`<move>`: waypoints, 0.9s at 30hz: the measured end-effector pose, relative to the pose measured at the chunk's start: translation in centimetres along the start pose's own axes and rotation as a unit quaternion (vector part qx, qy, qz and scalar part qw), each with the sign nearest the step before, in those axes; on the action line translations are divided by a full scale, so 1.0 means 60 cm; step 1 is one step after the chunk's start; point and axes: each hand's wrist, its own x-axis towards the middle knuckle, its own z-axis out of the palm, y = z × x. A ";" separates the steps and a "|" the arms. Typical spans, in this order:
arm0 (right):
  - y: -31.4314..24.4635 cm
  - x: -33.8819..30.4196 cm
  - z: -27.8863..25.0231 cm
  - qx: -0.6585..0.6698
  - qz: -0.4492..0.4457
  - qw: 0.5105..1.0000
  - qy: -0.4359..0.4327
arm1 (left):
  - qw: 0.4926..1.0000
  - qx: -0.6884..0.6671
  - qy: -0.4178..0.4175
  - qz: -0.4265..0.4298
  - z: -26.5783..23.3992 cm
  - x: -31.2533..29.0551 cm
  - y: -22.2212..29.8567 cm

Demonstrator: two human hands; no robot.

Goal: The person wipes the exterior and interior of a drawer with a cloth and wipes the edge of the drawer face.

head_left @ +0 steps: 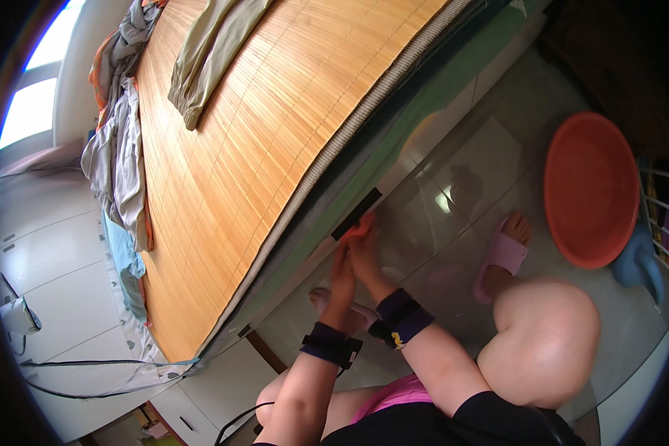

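My feed: right hand (363,250) curled round red cloth (362,226), can't tell left hand (343,271). I'd press evenly, 6 o'clock of black bar (357,213), imo.

From my feed I can read no text, number or sign. The left wristband (322,345) bears a pale patch (353,356) and the right wristband (409,318) a yellow mark (398,340), both too small for me to tell whether they carry lettering.

Bunched orange-red cloth (360,226) (partly hidden)
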 end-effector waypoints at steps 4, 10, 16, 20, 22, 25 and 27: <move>-0.060 0.073 -0.058 -0.098 0.009 0.992 0.073 | 0.996 0.047 -0.078 0.005 0.084 0.074 0.085; -0.091 0.110 -0.101 -0.042 0.030 0.998 0.038 | 0.989 -0.030 -0.144 -0.015 0.134 0.090 0.104; 0.016 0.081 -0.081 -0.222 0.087 0.971 -0.020 | 0.990 -0.059 -0.074 -0.100 0.091 0.056 0.091; 0.070 0.042 -0.031 -0.251 0.097 0.963 -0.015 | 0.973 0.221 -0.058 -0.021 0.032 0.025 0.032; 0.091 0.017 -0.007 -0.247 0.104 0.963 -0.020 | 0.986 0.153 -0.008 -0.069 -0.004 0.008 -0.013; 0.108 -0.024 0.046 -0.216 0.128 0.966 -0.059 | 0.995 0.031 -0.027 -0.096 -0.104 -0.040 -0.120; 0.127 -0.045 0.065 -0.150 0.171 0.970 -0.083 | 0.994 0.028 -0.040 -0.094 -0.135 -0.052 -0.133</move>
